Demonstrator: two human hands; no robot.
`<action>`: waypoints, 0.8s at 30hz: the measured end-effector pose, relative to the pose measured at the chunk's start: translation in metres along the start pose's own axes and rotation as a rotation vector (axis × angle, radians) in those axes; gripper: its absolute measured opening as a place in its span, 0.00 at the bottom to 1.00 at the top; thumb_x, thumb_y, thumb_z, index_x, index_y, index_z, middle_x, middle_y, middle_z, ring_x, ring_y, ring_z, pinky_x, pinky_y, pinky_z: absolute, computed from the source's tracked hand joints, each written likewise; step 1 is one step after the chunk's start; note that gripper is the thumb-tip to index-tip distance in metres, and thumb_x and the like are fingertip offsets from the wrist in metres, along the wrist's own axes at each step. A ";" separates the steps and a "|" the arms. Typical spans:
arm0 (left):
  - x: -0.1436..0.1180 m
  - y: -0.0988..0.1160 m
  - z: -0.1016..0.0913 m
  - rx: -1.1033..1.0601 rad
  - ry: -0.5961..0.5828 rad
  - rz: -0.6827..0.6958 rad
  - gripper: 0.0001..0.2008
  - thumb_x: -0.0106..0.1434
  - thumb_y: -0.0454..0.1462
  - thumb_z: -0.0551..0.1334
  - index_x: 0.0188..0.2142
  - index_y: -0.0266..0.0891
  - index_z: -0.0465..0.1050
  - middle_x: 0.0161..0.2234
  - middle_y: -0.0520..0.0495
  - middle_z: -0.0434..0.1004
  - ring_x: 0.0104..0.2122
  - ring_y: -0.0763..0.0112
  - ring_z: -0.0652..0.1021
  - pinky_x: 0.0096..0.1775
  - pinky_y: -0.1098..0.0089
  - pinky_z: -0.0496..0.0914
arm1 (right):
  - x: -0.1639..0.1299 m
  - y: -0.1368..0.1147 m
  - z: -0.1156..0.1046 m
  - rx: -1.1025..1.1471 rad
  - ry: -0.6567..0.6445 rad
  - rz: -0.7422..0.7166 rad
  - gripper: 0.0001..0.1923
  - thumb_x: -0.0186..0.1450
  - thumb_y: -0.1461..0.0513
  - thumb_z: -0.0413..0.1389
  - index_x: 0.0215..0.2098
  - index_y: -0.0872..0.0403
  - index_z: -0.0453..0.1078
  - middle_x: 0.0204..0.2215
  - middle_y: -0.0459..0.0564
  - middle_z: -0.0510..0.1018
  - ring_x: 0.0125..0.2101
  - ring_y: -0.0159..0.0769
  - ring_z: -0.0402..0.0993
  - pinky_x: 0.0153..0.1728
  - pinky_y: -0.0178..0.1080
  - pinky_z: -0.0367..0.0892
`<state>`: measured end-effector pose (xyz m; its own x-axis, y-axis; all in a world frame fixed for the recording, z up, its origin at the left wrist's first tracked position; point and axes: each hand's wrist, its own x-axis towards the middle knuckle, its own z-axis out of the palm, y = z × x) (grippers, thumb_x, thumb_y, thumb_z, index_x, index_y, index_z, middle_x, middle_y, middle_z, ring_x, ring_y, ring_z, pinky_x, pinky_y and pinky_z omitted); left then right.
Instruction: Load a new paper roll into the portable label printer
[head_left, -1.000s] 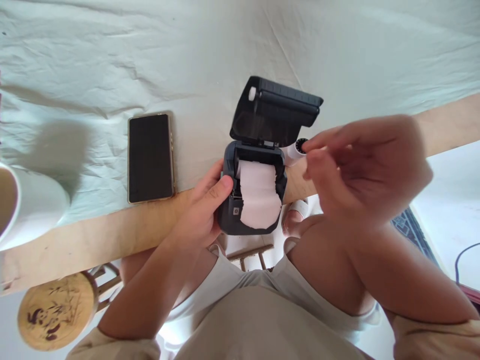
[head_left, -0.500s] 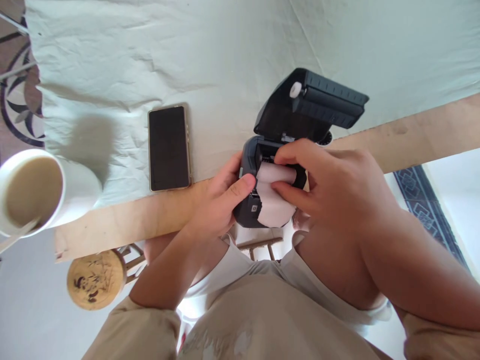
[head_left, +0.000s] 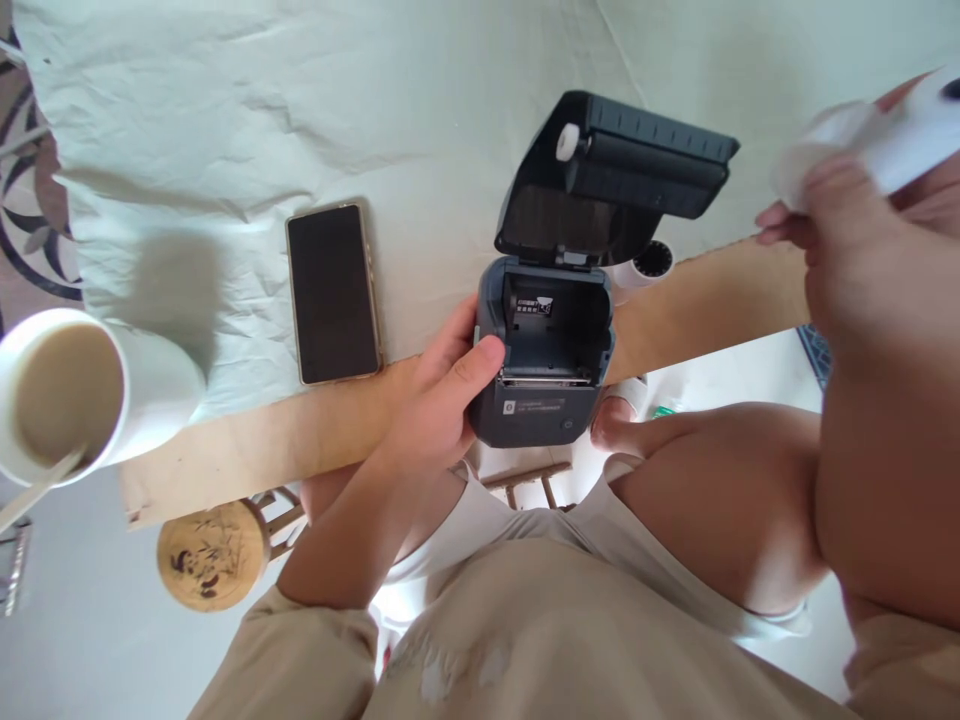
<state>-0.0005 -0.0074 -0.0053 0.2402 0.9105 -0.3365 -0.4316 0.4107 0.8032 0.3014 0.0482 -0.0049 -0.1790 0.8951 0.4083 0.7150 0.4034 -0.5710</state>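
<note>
A dark label printer (head_left: 532, 425) is tilted at the table's front edge, its lid (head_left: 525, 215) swung up on the far side. Its paper bay shows bare, with a small printed sticker on the inner wall. My left hand (head_left: 450, 390) grips the printer's left side, thumb on the top rim. Off to the right, my right hand (head_left: 847, 220) is closed on a white paper roll (head_left: 911, 135), blurred by motion. A loose white flap of paper hangs at its left end. Part of the roll lies beyond the picture's edge.
A phone (head_left: 334, 290) lies left of the printer on the pale tablecloth (head_left: 450, 120). Further left stands a white mug (head_left: 157, 390) of milky drink with a spoon. Behind the printer is a small white roll with a dark core (head_left: 651, 260). A round stool (head_left: 214, 555) is below.
My right hand has lifted the paper roll out of the printer bay and carried it to the upper right. My left hand still holds the printer.
</note>
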 end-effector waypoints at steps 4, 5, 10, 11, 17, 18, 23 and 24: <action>0.002 0.001 0.002 0.019 0.000 0.018 0.18 0.66 0.48 0.66 0.52 0.43 0.77 0.42 0.48 0.84 0.37 0.65 0.84 0.36 0.70 0.78 | 0.000 0.015 0.001 -0.157 0.068 0.129 0.18 0.70 0.50 0.54 0.58 0.40 0.67 0.45 0.52 0.75 0.45 0.43 0.77 0.46 0.49 0.76; 0.003 0.001 0.003 0.023 0.004 0.024 0.18 0.66 0.48 0.66 0.51 0.43 0.78 0.41 0.48 0.84 0.37 0.64 0.84 0.36 0.70 0.78 | 0.000 0.018 0.000 -0.208 0.035 0.170 0.19 0.69 0.50 0.56 0.57 0.41 0.68 0.45 0.51 0.75 0.47 0.44 0.77 0.48 0.48 0.76; 0.004 0.001 0.004 0.009 0.053 0.053 0.16 0.66 0.47 0.66 0.49 0.43 0.79 0.43 0.49 0.84 0.43 0.64 0.84 0.42 0.69 0.79 | -0.004 -0.002 -0.002 -0.234 0.069 0.163 0.27 0.68 0.53 0.59 0.63 0.45 0.63 0.55 0.53 0.74 0.56 0.45 0.74 0.56 0.46 0.71; 0.004 0.001 0.004 0.004 0.058 0.046 0.17 0.67 0.48 0.66 0.50 0.43 0.79 0.44 0.49 0.84 0.44 0.63 0.84 0.43 0.68 0.79 | -0.007 -0.012 0.000 -0.208 0.135 0.076 0.26 0.69 0.54 0.58 0.64 0.45 0.63 0.57 0.55 0.73 0.57 0.45 0.73 0.56 0.47 0.71; 0.003 -0.002 0.002 -0.030 0.112 0.055 0.15 0.67 0.47 0.65 0.48 0.44 0.80 0.43 0.52 0.84 0.45 0.65 0.84 0.46 0.68 0.80 | -0.014 -0.055 0.045 -0.124 -0.033 -0.055 0.27 0.64 0.55 0.63 0.59 0.52 0.67 0.51 0.59 0.73 0.50 0.42 0.75 0.47 0.44 0.74; 0.003 -0.002 0.002 -0.036 0.127 0.068 0.13 0.67 0.46 0.65 0.47 0.44 0.80 0.42 0.53 0.84 0.44 0.67 0.84 0.46 0.69 0.80 | -0.012 -0.055 0.053 -0.160 -0.074 -0.035 0.26 0.65 0.58 0.61 0.60 0.52 0.66 0.50 0.58 0.72 0.48 0.40 0.74 0.47 0.43 0.74; 0.001 -0.001 0.005 -0.042 0.114 0.053 0.13 0.66 0.47 0.66 0.45 0.43 0.80 0.43 0.52 0.84 0.49 0.61 0.84 0.48 0.65 0.80 | -0.002 -0.053 0.056 0.141 -0.061 0.158 0.32 0.63 0.67 0.57 0.64 0.45 0.59 0.49 0.52 0.73 0.44 0.33 0.76 0.39 0.35 0.74; 0.001 -0.001 0.006 -0.045 0.097 0.042 0.15 0.66 0.48 0.66 0.46 0.43 0.79 0.43 0.51 0.84 0.49 0.59 0.84 0.48 0.63 0.80 | -0.001 -0.054 0.051 0.302 -0.043 0.218 0.33 0.64 0.68 0.56 0.64 0.42 0.57 0.49 0.51 0.73 0.43 0.33 0.77 0.36 0.34 0.74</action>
<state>0.0056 -0.0070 -0.0033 0.1370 0.9266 -0.3503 -0.4787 0.3716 0.7955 0.2285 0.0347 -0.0106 -0.0776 0.9708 0.2269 0.5093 0.2343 -0.8281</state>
